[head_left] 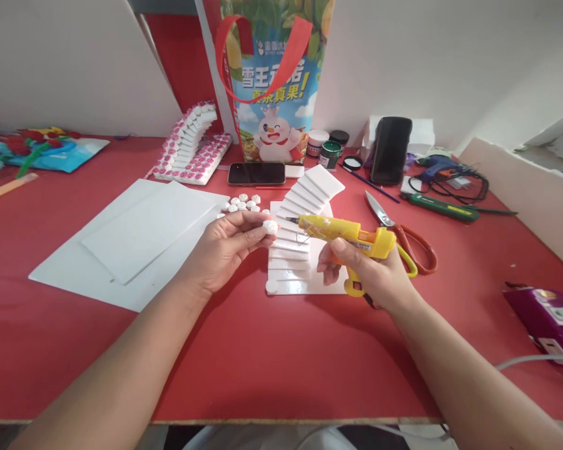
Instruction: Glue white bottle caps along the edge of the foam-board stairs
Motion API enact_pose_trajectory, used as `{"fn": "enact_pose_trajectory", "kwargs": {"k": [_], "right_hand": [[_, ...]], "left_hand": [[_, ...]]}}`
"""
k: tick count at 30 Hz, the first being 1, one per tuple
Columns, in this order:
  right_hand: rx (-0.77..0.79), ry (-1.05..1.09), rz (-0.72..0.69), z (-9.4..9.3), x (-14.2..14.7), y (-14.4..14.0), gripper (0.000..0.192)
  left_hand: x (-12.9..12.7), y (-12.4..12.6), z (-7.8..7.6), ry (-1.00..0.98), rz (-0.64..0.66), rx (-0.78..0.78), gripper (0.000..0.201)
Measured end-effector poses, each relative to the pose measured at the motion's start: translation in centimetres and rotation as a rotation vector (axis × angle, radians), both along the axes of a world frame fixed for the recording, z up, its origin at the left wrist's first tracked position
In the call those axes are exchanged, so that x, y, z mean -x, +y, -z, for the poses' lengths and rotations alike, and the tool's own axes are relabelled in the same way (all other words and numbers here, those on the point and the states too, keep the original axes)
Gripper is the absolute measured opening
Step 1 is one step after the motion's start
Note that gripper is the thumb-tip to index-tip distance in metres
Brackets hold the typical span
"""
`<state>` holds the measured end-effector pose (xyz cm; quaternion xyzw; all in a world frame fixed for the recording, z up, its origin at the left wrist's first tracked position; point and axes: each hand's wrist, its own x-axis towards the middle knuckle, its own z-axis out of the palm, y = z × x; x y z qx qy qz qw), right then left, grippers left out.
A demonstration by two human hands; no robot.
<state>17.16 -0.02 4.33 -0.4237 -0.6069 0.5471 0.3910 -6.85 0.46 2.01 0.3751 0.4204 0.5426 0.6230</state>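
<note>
My left hand [229, 245] pinches a small round white piece [270, 227] between thumb and fingertips. In my right hand [373, 272] is a yellow glue gun [333, 229], its nozzle pointing left toward that piece, with a small gap between them. Below both lies a curved white staircase model [288, 255] of stacked thin strips on a white base board. One round white piece [273, 286] sits at the board's near left corner. Beyond my left hand, several more white pieces [242, 204] lie loose on the red table.
White foam sheets [136, 237] lie at left. A pink-dotted staircase model [192, 147] stands behind, near a printed bag [276, 87] and a phone [256, 174]. Scissors [403, 234], a green-handled tool [443, 207], paint jars [330, 154] and an upright black phone [391, 151] are at right.
</note>
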Motion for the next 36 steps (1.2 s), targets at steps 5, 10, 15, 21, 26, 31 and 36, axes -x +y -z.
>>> {"fn": "enact_pose_trajectory", "kwargs": {"k": [5, 10, 15, 21, 26, 31, 36], "right_hand": [[-0.007, 0.104, -0.01, -0.14, -0.17, -0.07, 0.044], [-0.016, 0.065, -0.054, -0.08, -0.13, -0.22, 0.046], [-0.045, 0.003, -0.079, -0.22, 0.13, -0.09, 0.046], [0.044, -0.004, -0.084, 0.31, 0.03, 0.01, 0.046], [0.085, -0.014, -0.083, 0.16, 0.12, -0.11, 0.045], [0.098, -0.008, -0.08, -0.22, 0.39, -0.08, 0.043], [0.107, -0.005, -0.071, -0.11, 0.43, -0.02, 0.043]], "left_hand": [[0.21, -0.17, -0.06, 0.056, 0.014, -0.037, 0.021], [0.09, -0.25, -0.19, 0.073, 0.009, -0.037, 0.021], [0.0, -0.26, -0.19, 0.053, 0.018, -0.039, 0.021], [0.14, -0.25, -0.06, 0.048, 0.027, -0.023, 0.021], [0.05, -0.23, -0.14, 0.057, 0.02, -0.022, 0.022], [-0.03, -0.22, -0.2, 0.043, 0.02, -0.02, 0.023], [-0.07, -0.23, -0.24, 0.038, 0.017, -0.022, 0.022]]}}
